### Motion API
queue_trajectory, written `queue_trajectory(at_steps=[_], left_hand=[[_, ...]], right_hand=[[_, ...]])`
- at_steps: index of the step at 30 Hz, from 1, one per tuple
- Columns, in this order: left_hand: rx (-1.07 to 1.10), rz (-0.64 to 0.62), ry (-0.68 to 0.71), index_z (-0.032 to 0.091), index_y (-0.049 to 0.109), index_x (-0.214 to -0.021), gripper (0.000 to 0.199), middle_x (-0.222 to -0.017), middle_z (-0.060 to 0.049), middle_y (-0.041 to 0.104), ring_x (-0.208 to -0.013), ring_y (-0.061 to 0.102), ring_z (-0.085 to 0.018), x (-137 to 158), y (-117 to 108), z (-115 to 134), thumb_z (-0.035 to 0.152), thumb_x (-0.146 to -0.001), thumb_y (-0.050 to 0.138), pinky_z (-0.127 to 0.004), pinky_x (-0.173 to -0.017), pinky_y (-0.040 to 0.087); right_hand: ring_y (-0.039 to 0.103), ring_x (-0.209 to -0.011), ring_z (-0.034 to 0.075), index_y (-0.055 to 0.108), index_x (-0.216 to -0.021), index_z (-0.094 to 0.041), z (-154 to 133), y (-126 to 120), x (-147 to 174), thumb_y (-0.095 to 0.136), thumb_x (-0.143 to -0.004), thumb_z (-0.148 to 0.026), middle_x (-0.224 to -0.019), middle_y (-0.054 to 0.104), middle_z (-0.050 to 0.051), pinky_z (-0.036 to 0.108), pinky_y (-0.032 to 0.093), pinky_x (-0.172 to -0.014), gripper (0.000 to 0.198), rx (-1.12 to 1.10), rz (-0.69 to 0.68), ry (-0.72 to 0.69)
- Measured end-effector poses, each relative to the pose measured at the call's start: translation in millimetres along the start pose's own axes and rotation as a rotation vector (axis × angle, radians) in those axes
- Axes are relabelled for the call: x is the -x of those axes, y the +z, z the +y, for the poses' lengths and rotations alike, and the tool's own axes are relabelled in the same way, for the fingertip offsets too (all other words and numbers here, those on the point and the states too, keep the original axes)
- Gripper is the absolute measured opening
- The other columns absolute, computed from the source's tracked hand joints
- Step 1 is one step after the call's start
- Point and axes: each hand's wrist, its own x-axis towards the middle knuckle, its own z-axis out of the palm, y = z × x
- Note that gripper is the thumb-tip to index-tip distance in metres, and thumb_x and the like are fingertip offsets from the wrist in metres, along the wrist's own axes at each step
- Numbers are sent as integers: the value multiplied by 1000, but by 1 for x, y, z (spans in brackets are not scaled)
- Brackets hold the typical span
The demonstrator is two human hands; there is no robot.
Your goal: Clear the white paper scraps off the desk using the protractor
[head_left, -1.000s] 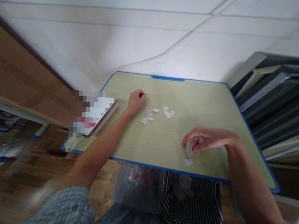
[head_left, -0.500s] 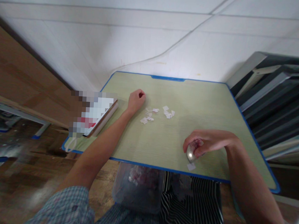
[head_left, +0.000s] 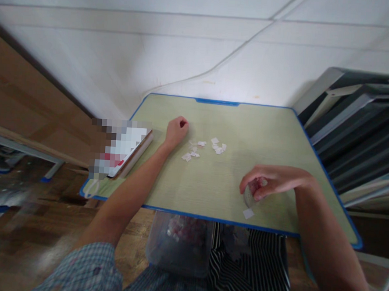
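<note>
Right hand [head_left: 261, 180]: arching over the near right of the tabletop, its thumb and fingers gripping a rounded clear piece [head_left: 248, 197] with a reddish tint; blur is obscuring its exact nature. Single white scrap [head_left: 248, 214]: lying flat just below that piece, close to the near edge — contact between the two is not showing clearly.

Left hand [head_left: 177, 131]: resting on the tabletop, curling into a loose fist; whether it is holding anything, one cannot tell.

White scraps, two loose clusters: one [head_left: 187, 156] lying near the left hand, the other [head_left: 218, 149] sitting to its right, towards the middle.

Table [head_left: 264, 128]: pale green, blue-edged, standing against a white wall [head_left: 121, 53]. White-topped slab [head_left: 135, 137]: lying at the table's left edge, partly pixelated. Clear bin [head_left: 177, 261]: sitting below the near edge, holding reddish and clear pieces — striped cloth [head_left: 252, 272] lying beside it.
</note>
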Motion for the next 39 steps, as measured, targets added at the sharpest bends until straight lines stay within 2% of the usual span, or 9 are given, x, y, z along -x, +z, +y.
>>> queue_trajectory(at_steps=[17,23,29,39], left_hand=[[-1,0,-1,17,53,-65,11,-69,-2,60,-67,51,-12,0,-1,1,19,-69,43,-26,-69,41],[-2,2,-2,16,53,-65,11,-69,-2,60,-67,51,-12,0,-1,2,18,-69,44,-26,-69,40],[-7,0,-7,17,53,-65,11,-69,-2,60,-67,51,-12,1,-1,1,19,-70,44,-26,-70,40],[0,-2,-4,15,56,-67,13,-71,-4,61,-68,52,-13,1,-1,2,18,-70,44,-26,-70,40]], right_hand=[[55,-63,11,64,-99,-11,0,1,0,66,-71,-32,-73,63,3,19,42,-55,36,2,14,-10],[55,-61,10,63,-99,-9,-1,2,-5,67,-71,-32,-71,63,3,18,41,-53,37,-1,-16,-3],[53,-59,8,64,-100,-9,-1,7,-9,67,-71,-30,-70,63,3,16,40,-51,35,-7,-61,-55],[54,-58,8,65,-97,-9,-7,13,-15,67,-70,-29,-66,62,2,17,41,-51,34,-45,-132,-29]])
